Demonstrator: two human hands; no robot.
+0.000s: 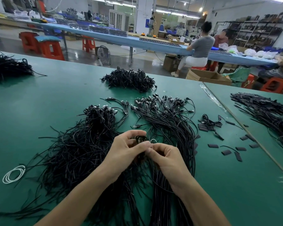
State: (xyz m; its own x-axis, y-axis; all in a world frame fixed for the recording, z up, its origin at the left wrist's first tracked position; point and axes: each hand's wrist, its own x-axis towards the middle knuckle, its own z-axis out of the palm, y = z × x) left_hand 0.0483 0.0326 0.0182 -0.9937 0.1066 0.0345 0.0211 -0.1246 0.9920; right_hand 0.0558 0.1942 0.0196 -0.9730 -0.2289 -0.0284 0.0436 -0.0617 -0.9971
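As L hand [127, 149] grips cable coil [140, 139] and R hand [167, 159] pinches white loop [153, 141], heaps [129, 79] crowd green worktop [64, 88]; benches [137, 40], stools [51, 49] beyond.

Tangled cable heap [75, 154] blocks passage left of the left grip [126, 149]; fanned cable bundle [167, 121] obstructs beyond and beneath the right grip [167, 159]. Bare table [219, 185] lies open rightward, short of scattered sleeve pieces [225, 150].

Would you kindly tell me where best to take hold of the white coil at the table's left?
Pinch the white coil on its left arc, coming from the left. It lies flat on the table, and black cable ends cross its right edge.
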